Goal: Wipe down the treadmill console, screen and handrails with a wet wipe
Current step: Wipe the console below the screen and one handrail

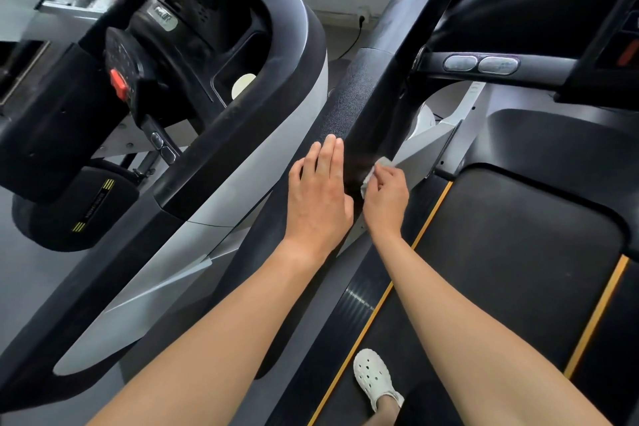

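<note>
The treadmill's black left handrail (359, 107) runs from the upper middle down toward me. My left hand (320, 195) lies flat on its left side, fingers straight and together. My right hand (385, 199) pinches a crumpled white wet wipe (375, 171) and holds it against the handrail's right side. The dark console (539, 21) with two oval grip sensors (482, 64) on a crossbar sits at the upper right. The screen is mostly cut off by the frame's edge.
A neighbouring machine (242, 135) with a black and silver arm, a red stop button (119, 83) and a cup tray stands close on the left. The black belt (511, 252) with yellow edge lines lies below right. My foot in a white clog (373, 377) stands on the side rail.
</note>
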Available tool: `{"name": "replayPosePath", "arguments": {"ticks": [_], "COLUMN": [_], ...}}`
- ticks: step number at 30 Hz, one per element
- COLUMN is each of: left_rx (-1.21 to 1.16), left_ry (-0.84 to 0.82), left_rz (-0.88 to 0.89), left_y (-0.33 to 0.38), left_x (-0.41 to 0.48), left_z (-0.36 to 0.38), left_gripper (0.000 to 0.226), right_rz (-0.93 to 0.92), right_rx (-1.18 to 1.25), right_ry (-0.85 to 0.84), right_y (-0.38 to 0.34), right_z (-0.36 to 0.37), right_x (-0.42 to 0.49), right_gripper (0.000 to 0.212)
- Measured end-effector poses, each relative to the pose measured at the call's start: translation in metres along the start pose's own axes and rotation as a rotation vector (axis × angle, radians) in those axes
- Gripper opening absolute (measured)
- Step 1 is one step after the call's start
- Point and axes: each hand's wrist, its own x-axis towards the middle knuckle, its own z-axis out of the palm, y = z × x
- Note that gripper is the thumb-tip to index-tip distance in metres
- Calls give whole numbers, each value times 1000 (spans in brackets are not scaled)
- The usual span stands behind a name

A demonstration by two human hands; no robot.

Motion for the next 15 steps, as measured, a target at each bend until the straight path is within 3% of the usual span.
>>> {"name": "replayPosePath", "arguments": {"ticks": [3,5,10,15], "left_rx": [15,15,21,14], "left_ry": [-11,-15,-9,-7], "left_rz": [-1,-8,-22,-52], "left_y": [0,1,4,9], "left_x": [-1,-1,-1,-1], "left_z": [2,2,5,5], "left_gripper": [87,87,87,89], "right_rz": [198,270,100,-33], "right_rx": [-51,-6,181,183], "right_ry": [-158,-176,36,21], "right_y": [21,21,-17,-18], "right_z": [-1,-1,-3,-1], "right_x": [-3,-3,9,11], "right_gripper": [27,32,29,29]}}
